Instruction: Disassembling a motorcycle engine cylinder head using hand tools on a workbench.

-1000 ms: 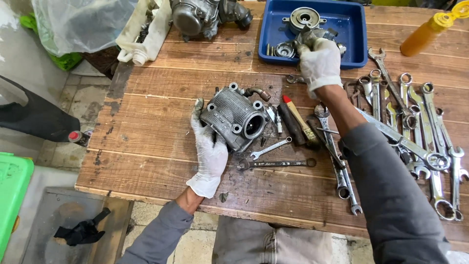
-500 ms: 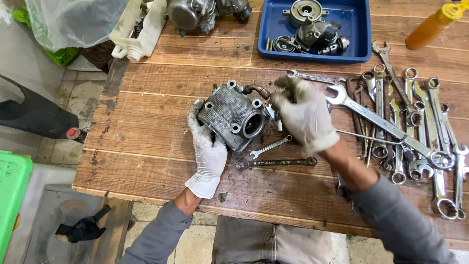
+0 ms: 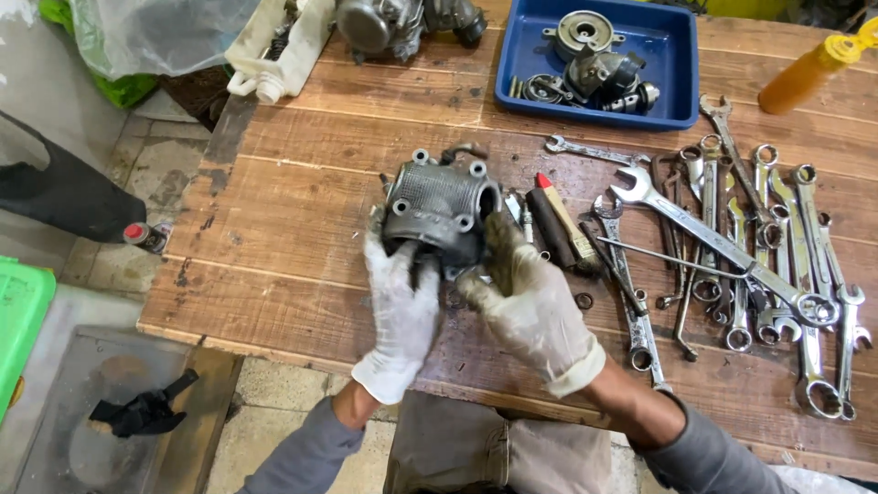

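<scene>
Both gloved hands clamped on a grey metal engine part (image 3: 439, 209) — left hand (image 3: 401, 306) cupping it from below, right hand (image 3: 530, 297) gripping its right side, the part held just above the wooden worktop (image 3: 293, 229). Right of it lie a red-tipped brush (image 3: 560, 220) and a spread of wrenches (image 3: 759, 247) — a blue tray (image 3: 672, 55) of small parts sits at the far edge.

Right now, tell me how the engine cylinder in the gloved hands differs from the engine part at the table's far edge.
The engine cylinder is held off the table by the left hand and right hand; the engine part rests untouched. The cylinder shows fully, the far part is cut off by the frame. Both are grey metal.
</scene>
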